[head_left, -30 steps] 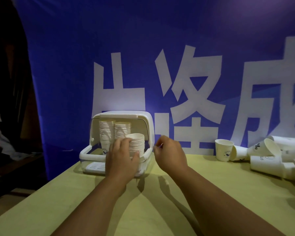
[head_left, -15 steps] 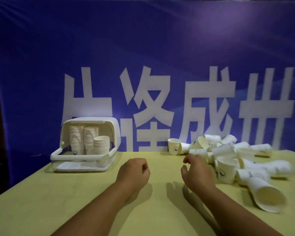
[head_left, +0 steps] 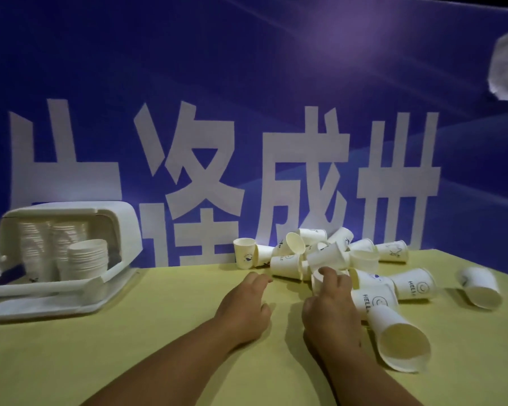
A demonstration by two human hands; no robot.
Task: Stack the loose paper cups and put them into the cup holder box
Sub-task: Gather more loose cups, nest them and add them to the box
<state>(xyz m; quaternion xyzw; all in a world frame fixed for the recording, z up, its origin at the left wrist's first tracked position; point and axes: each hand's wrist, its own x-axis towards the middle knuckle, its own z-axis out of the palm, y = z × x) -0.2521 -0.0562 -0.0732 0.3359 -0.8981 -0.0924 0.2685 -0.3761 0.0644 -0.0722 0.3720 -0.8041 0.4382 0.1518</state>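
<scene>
1. Head view: your left hand is over the yellow table, fingers loosely curled, holding nothing.
2. Your right hand grips a paper cup at the near edge of the pile of loose cups, fingers curled round its rim.
3. The cup holder box sits at the table's left, well apart from both hands. Its front is open and stacked cups stand upright inside.
4. A tipped cup lies just right of your right forearm, mouth toward you.
5. A blue banner hangs behind the table.

Event or promo booth: blue banner, large white characters, behind yellow table.
</scene>
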